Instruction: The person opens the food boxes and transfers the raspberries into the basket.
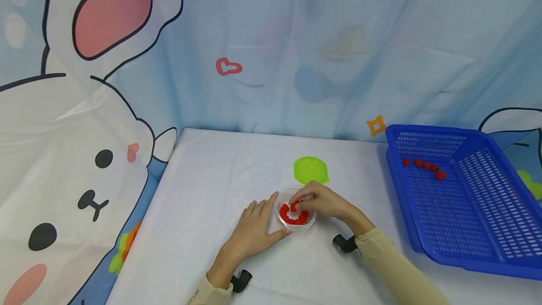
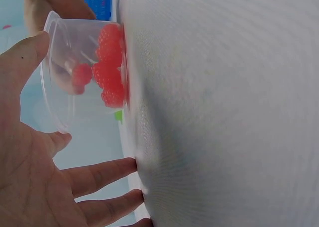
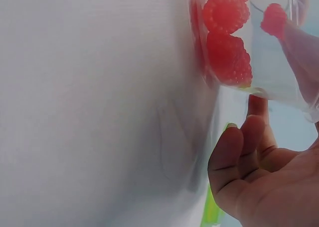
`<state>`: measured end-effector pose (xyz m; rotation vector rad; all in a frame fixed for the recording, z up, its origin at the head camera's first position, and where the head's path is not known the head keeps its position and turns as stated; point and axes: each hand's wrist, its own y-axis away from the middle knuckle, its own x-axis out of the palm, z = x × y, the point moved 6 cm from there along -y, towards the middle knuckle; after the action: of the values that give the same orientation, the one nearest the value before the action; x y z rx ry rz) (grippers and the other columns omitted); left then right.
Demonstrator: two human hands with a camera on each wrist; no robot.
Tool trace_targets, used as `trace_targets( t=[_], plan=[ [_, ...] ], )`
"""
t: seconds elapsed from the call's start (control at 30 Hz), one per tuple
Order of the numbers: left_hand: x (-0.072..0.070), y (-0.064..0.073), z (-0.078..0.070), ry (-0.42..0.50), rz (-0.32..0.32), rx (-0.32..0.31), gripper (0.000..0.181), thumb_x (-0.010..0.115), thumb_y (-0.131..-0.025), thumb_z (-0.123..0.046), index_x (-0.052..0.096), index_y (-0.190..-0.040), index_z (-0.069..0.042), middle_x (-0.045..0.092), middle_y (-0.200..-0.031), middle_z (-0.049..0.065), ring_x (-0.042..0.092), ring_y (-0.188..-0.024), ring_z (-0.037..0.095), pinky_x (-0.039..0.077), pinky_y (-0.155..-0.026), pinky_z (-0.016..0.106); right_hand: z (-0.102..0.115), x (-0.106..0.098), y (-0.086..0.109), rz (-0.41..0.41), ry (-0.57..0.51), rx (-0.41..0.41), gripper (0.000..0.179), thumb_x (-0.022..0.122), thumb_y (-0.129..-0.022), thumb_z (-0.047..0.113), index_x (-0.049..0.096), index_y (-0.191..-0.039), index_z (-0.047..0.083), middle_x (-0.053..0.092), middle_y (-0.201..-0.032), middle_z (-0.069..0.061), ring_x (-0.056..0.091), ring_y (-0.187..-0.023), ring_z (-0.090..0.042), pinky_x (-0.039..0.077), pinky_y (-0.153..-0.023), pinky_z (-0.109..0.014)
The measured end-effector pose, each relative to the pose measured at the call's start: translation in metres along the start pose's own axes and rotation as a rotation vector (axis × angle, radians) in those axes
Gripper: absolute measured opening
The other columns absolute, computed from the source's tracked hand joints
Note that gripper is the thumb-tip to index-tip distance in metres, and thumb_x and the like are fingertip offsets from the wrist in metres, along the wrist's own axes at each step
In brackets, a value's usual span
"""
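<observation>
A clear plastic cup (image 2: 82, 37) stands on the white cloth, with several red raspberries (image 2: 108, 72) grouped on its bottom. My left hand (image 1: 252, 229) is spread at the cup's left side, thumb and index finger touching the rim. Its other fingertips rest on the cloth in the left wrist view. From the right, my right hand (image 1: 320, 200) reaches into the cup. Its thumb and a finger pinch one raspberry (image 3: 274, 20), held above those at the bottom. The hand's remaining fingers stay curled outside the cup wall.
A bright green lid (image 1: 311, 170) lies just behind the cup. At the right stands a large blue basket (image 1: 459, 239) with several more raspberries (image 1: 426, 165) near its back left corner. The table meets a printed curtain (image 1: 271, 98) at the back.
</observation>
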<state>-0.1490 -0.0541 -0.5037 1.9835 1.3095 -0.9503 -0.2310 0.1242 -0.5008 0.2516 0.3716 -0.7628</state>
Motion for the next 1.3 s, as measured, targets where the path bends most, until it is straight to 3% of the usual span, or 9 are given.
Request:
trace_targets(
  t=[0.23,0.43,0.7,1.03,1.2,1.3],
  plan=[
    [0.0,0.0,-0.001,0.007,0.009,-0.007,0.095,0.057,-0.089,-0.07,0.018,-0.162,-0.024,0.041,-0.152,0.02,0.03,-0.141,0.046,0.022,-0.115,0.059,-0.009,-0.007,0.009,-0.067,-0.12,0.146,0.021,0.07,-0.094,0.018,0.077,-0.112,0.01,0.068,-0.115,-0.003,0.05,-0.114,-0.027,0.039,-0.095,-0.044],
    [0.0,-0.001,-0.001,0.009,0.02,-0.016,0.095,0.057,-0.089,-0.07,0.018,-0.162,-0.024,0.04,-0.152,0.02,0.03,-0.141,0.046,0.022,-0.114,0.059,-0.01,-0.015,0.015,-0.119,-0.179,0.177,0.021,0.069,-0.094,0.015,0.076,-0.113,0.009,0.068,-0.115,-0.008,0.052,-0.101,-0.031,0.045,-0.083,-0.041],
    [-0.001,-0.002,-0.001,0.018,0.022,-0.021,0.095,0.059,-0.088,-0.069,0.02,-0.161,-0.023,0.04,-0.152,0.02,0.031,-0.141,0.047,0.023,-0.113,0.061,-0.002,-0.029,0.026,-0.204,-0.165,0.19,0.024,0.072,-0.092,0.019,0.076,-0.114,0.008,0.06,-0.1,-0.013,0.048,-0.081,-0.033,0.042,-0.07,-0.038],
    [0.0,-0.001,0.0,0.028,0.014,-0.019,0.096,0.061,-0.088,-0.067,0.02,-0.161,-0.021,0.041,-0.151,0.019,0.031,-0.14,0.047,0.023,-0.114,0.059,0.013,-0.052,0.043,-0.323,-0.158,0.185,0.028,0.073,-0.093,0.024,0.074,-0.117,0.009,0.062,-0.107,-0.013,0.047,-0.091,-0.051,0.045,-0.076,-0.042],
    [0.0,-0.001,0.0,0.049,0.011,-0.01,0.095,0.062,-0.088,-0.067,0.021,-0.161,-0.021,0.041,-0.152,0.018,0.031,-0.141,0.046,0.022,-0.114,0.059,0.028,-0.071,0.059,-0.377,-0.164,0.165,0.033,0.07,-0.096,0.023,0.07,-0.121,0.002,0.066,-0.115,-0.009,0.053,-0.101,-0.039,0.042,-0.088,-0.045],
    [0.0,-0.001,0.0,0.056,0.01,-0.007,0.095,0.061,-0.088,-0.067,0.02,-0.161,-0.022,0.041,-0.152,0.017,0.03,-0.141,0.046,0.022,-0.114,0.06,0.038,-0.086,0.07,-0.421,-0.154,0.184,0.036,0.068,-0.097,0.028,0.068,-0.124,0.003,0.066,-0.118,-0.004,0.053,-0.107,-0.028,0.039,-0.088,-0.042]
  ],
)
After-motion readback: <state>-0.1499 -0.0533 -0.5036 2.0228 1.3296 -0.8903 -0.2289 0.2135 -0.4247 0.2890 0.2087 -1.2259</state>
